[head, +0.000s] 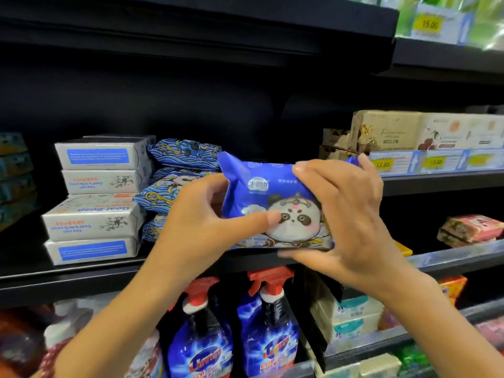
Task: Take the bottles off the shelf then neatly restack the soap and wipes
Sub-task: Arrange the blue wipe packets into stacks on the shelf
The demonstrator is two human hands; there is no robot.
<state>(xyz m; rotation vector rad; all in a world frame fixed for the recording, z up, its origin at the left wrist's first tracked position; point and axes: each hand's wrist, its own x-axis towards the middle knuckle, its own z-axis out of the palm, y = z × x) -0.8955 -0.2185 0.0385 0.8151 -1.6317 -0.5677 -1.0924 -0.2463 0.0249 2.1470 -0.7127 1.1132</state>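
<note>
**Panda wipes pack held by both hands at the shelf's front edge**
The shelf point(81, 271) carries soap boxes point(95, 200) at its left end, one reading "Goat Soap" upside down, with a wipes stack point(180, 154) beside them. The blue pack point(272, 192) lies with its long axis left-right and its panda upright. The left hand point(196, 222) and right hand point(349, 214) clasp its ends.

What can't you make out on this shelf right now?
1. Head view: wipes stack, lower packs covered by the left hand and the held wipes pack; count unclear.
2. Head view: shelf behind that pack, covered by it and the right hand.
3. Head view: spray bottles, bottoms cut off by the lower edge.
4. Head view: top-right green goods, blurred.
</note>
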